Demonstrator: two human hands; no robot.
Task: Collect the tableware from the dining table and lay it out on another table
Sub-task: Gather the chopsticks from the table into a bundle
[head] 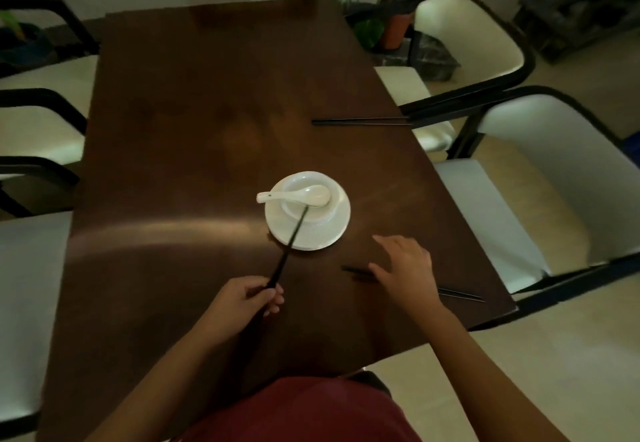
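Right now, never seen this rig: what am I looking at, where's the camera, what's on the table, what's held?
No robot here: a person's two bare hands, filmed by one wide-angle camera on their head, looking forward and down. The dark wooden table carries a white plate with a bowl on it and a spoon across the bowl. The left hand grips black chopsticks reaching to the bowl. The right hand, fingers straight, hovers over a second pair. A third pair lies farther right.
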